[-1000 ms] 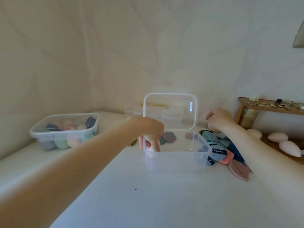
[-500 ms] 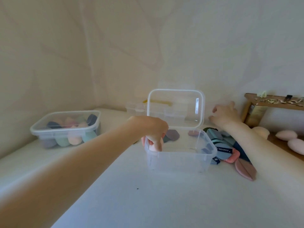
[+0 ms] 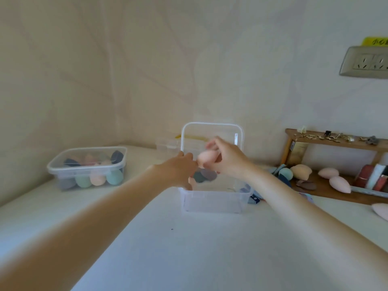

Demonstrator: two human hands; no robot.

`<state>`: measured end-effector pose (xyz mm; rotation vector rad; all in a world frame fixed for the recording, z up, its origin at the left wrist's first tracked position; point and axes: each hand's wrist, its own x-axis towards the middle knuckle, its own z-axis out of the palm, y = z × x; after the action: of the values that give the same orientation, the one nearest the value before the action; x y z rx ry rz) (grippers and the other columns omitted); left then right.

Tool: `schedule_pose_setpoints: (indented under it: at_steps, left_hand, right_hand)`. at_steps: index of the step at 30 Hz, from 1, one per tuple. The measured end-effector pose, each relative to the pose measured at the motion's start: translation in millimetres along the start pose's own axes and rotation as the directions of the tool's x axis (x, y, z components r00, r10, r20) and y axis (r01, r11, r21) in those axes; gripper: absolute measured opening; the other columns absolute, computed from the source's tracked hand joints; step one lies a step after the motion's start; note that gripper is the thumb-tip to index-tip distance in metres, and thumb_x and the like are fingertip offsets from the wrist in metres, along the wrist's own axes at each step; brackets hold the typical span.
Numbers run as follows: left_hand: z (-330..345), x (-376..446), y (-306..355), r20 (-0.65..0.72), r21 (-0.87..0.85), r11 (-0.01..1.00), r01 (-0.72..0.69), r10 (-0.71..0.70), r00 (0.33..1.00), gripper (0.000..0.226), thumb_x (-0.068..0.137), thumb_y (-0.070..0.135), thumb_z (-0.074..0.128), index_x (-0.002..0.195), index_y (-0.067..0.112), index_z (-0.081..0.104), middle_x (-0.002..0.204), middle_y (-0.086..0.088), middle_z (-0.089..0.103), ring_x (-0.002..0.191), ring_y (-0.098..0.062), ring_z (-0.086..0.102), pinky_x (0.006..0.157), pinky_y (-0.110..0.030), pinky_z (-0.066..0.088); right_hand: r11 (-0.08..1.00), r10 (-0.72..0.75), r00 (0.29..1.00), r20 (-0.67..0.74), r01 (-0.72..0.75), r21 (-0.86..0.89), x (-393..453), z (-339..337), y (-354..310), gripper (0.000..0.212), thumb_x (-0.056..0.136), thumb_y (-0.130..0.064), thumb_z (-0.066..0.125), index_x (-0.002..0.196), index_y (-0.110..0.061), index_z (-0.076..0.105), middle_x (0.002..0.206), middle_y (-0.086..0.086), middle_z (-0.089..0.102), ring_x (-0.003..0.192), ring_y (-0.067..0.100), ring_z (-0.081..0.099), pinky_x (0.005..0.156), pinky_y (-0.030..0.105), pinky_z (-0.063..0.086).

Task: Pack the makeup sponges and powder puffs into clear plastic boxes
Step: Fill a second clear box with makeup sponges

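Note:
An open clear plastic box [image 3: 212,203] stands mid-table with its lid [image 3: 212,131] propped upright behind it. My left hand [image 3: 178,172] grips the box's left rim, thumb inside the wall. My right hand [image 3: 225,159] holds a pink egg-shaped makeup sponge [image 3: 206,157] above the box, slightly blurred. Dark flat puffs [image 3: 204,175] show through the box behind it. To the right lie a teal sponge [image 3: 286,173], an orange sponge [image 3: 301,171] and two pink sponges [image 3: 328,172] [image 3: 339,184].
A closed clear box [image 3: 88,166] filled with several coloured sponges stands at the left near the wall. A low wooden shelf [image 3: 336,141] with small trinkets sits at the right. A wall socket [image 3: 365,61] is at the upper right. Another pink puff [image 3: 381,211] lies at the right edge.
My right hand came back from the pile on the right and now holds a pink sponge over the open box. My left hand stayed on the box's left rim.

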<state>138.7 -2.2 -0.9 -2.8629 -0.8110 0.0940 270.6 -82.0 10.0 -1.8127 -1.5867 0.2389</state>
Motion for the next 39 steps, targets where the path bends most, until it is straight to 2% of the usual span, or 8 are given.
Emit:
schedule_pose_setpoints:
  at_steps: [7, 10, 13, 15, 21, 29, 35, 39]
  left_hand:
    - [5, -5, -3, -0.091, -0.224, 0.972, 0.063, -0.086, 0.992, 0.034, 0.089, 0.014, 0.055, 0.120, 0.008, 0.043, 0.116, -0.015, 0.054, 0.100, -0.025, 0.044, 0.083, -0.036, 0.044]
    - [8, 0, -5, -0.069, -0.286, 0.955, 0.074, -0.098, 0.993, 0.030, 0.087, 0.018, 0.056, 0.117, 0.019, 0.051, 0.118, -0.010, 0.054, 0.107, -0.027, 0.051, 0.087, -0.037, 0.048]
    - [10, 4, -4, -0.072, -0.252, 0.964, 0.087, -0.108, 0.992, 0.035, 0.088, 0.020, 0.055, 0.122, 0.027, 0.054, 0.123, -0.004, 0.051, 0.118, -0.026, 0.046, 0.094, -0.043, 0.047]
    - [10, 5, -2, -0.101, -0.176, 0.980, 0.089, -0.108, 0.989, 0.038, 0.090, 0.020, 0.055, 0.127, 0.022, 0.052, 0.128, -0.004, 0.044, 0.120, -0.025, 0.040, 0.097, -0.042, 0.046]
    - [10, 3, -4, -0.114, -0.299, 0.950, 0.095, -0.134, 0.984, 0.034, 0.087, 0.017, 0.058, 0.120, 0.013, 0.051, 0.124, -0.009, 0.044, 0.115, -0.028, 0.047, 0.094, -0.042, 0.046]
    - [5, -3, 0, -0.111, -0.396, 0.918, 0.027, -0.077, 0.991, 0.032, 0.085, 0.021, 0.062, 0.116, 0.016, 0.055, 0.121, -0.005, 0.049, 0.109, -0.024, 0.052, 0.093, -0.037, 0.046]
    - [3, -2, 20, -0.277, 0.063, 0.998, 0.018, 0.000, 0.961, 0.046, 0.086, 0.034, 0.060, 0.124, 0.013, 0.046, 0.127, -0.007, 0.041, 0.121, -0.024, 0.038, 0.100, -0.033, 0.039]
    - [3, 3, 34, -0.219, -0.057, 0.997, -0.060, 0.046, 0.975, 0.036, 0.089, 0.029, 0.055, 0.119, 0.010, 0.047, 0.119, -0.006, 0.049, 0.110, -0.025, 0.055, 0.079, -0.028, 0.039]
  right_hand:
    - [0.962, 0.172, 0.959, 0.225, -0.115, -0.249, -8, 19, 5, 0.027, 0.079, -0.013, 0.047, 0.091, -0.028, 0.065, 0.094, -0.005, 0.060, 0.093, 0.020, 0.055, 0.090, 0.033, 0.047]
    - [0.961, 0.241, 0.940, 0.243, -0.195, -0.198, -8, 25, 2, 0.021, 0.088, -0.012, 0.047, 0.083, -0.028, 0.059, 0.088, -0.004, 0.052, 0.089, 0.019, 0.045, 0.077, 0.021, 0.038]
    - [0.934, 0.242, 0.956, 0.168, -0.183, -0.306, -7, 30, -1, 0.024, 0.090, -0.014, 0.047, 0.112, -0.017, 0.054, 0.103, 0.003, 0.058, 0.092, 0.021, 0.048, 0.057, 0.020, 0.028]
    - [0.919, 0.233, 0.963, 0.135, -0.172, -0.356, -7, 32, 1, 0.035, 0.087, -0.009, 0.052, 0.121, -0.011, 0.044, 0.116, 0.008, 0.055, 0.096, 0.023, 0.049, 0.063, 0.024, 0.033]
    - [0.914, 0.319, 0.938, 0.132, -0.268, -0.305, -11, 32, 0, 0.024, 0.090, -0.015, 0.053, 0.101, -0.013, 0.031, 0.096, 0.003, 0.046, 0.085, 0.022, 0.047, 0.051, 0.021, 0.030]
    - [0.940, 0.316, 0.929, 0.192, -0.280, -0.192, -21, 26, 4, 0.019, 0.078, -0.002, 0.061, 0.085, -0.014, 0.048, 0.094, 0.007, 0.058, 0.068, 0.022, 0.059, 0.056, 0.025, 0.049]
    - [0.944, 0.264, 0.957, 0.119, -0.231, -0.233, -24, 30, 8, 0.018, 0.077, -0.004, 0.057, 0.069, -0.015, 0.044, 0.081, 0.005, 0.057, 0.067, 0.022, 0.054, 0.059, 0.025, 0.042]
    - [0.926, 0.295, 0.944, 0.146, -0.246, -0.286, -26, 28, 6, 0.026, 0.077, -0.007, 0.056, 0.062, -0.018, 0.039, 0.070, 0.001, 0.054, 0.069, 0.020, 0.051, 0.056, 0.022, 0.039]
